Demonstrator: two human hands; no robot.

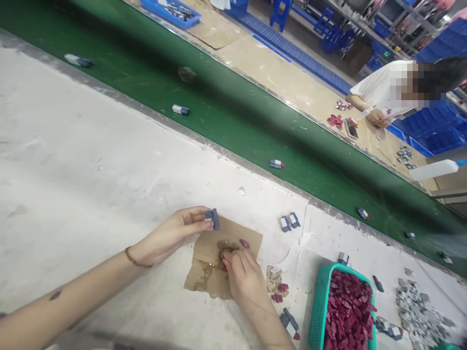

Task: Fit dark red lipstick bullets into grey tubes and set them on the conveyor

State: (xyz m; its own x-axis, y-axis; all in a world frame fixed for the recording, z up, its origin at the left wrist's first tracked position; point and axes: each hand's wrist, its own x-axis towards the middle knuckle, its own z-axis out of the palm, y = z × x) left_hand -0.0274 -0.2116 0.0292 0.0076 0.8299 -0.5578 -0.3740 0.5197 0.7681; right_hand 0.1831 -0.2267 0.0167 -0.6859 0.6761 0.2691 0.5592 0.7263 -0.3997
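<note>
While the left hand (175, 233) pinches a grey block (212, 218), the right hand's (242, 277) grip presses a maroon chip (223, 253) into glue on the cardboard scrap (204, 272), with few finished pairs (289, 221) at two o'clock and a full green basket (321, 301) at four o'clock.

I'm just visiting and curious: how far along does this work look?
Done: grey pieces lie spaced along the green belt. In hand: the left hand holds a grey piece; the right hand presses a small red part on stained cardboard. Left: a green basket full of red parts.

White worktable (80, 160) beside a green conveyor belt (233, 112), blue crates (441, 126) and stools (279, 12) beyond.
</note>
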